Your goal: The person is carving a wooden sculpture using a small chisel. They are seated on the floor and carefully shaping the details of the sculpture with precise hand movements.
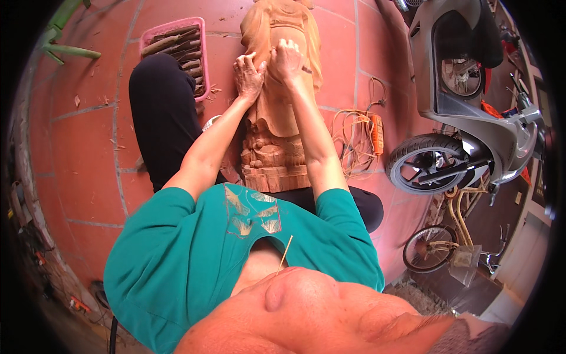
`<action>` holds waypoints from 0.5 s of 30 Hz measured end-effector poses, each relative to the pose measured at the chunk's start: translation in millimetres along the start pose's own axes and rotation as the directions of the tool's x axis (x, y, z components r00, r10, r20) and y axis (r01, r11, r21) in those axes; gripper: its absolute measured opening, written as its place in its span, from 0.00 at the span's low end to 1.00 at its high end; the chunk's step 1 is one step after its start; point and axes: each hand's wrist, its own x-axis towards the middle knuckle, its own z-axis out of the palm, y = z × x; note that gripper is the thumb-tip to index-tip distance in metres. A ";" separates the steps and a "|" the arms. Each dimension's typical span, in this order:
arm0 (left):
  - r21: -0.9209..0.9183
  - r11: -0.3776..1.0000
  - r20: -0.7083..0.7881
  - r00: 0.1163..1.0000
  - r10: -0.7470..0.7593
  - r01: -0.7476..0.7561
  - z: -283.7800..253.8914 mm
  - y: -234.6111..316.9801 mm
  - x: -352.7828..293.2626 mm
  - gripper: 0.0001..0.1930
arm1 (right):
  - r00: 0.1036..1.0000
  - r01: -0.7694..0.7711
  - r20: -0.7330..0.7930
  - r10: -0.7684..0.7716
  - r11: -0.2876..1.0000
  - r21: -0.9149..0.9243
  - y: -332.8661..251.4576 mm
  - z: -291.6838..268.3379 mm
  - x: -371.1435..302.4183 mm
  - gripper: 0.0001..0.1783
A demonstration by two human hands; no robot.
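Observation:
A carved wooden statue (268,121) with draped robes and a rough, rock-like base lies lengthwise on the floor in front of me, its base towards me. My left hand (249,79) rests against the statue's left side, fingers apart and thumb out, holding nothing visible. Further up the robe, my right hand (287,61) presses on the carved front with its fingers curled down. Whatever lies under those fingers, if anything, is hidden. A small dark mark or edge shows on the wood just right of the right hand.
A pink plastic basket (206,59) of wooden-handled tools stands left of the statue. To the right lie a coiled cord (349,138) and an orange power tool or socket block (377,134). Beyond are a motorbike (471,130) and a bicycle (430,249). Wood chips dot the red tiles.

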 end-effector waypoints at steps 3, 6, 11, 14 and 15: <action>-0.006 1.000 -0.007 1.000 0.001 -0.001 1.8 0.0 0.0 0.25 | 1.000 -0.021 0.018 0.020 0.998 0.051 9.4 -7.6 -13.8 0.12; 0.010 1.000 -0.035 0.999 -0.017 0.018 3.6 0.8 -0.8 0.23 | 1.000 0.023 -0.009 -0.023 1.000 -0.017 9.6 -9.1 -15.4 0.11; 0.044 0.998 -0.032 0.999 -0.034 0.035 2.6 3.4 -2.3 0.24 | 0.997 0.055 -0.045 -0.062 0.986 -0.156 -4.6 1.8 7.3 0.06; 0.043 0.998 -0.022 0.999 -0.033 0.034 2.7 1.7 -2.9 0.24 | 0.997 0.040 -0.057 -0.056 0.967 -0.252 -5.6 15.5 26.8 0.04; 0.036 0.999 -0.017 0.999 -0.031 0.032 4.2 2.7 -3.2 0.24 | 0.995 0.028 -0.082 -0.052 0.963 -0.267 -1.1 24.3 36.6 0.04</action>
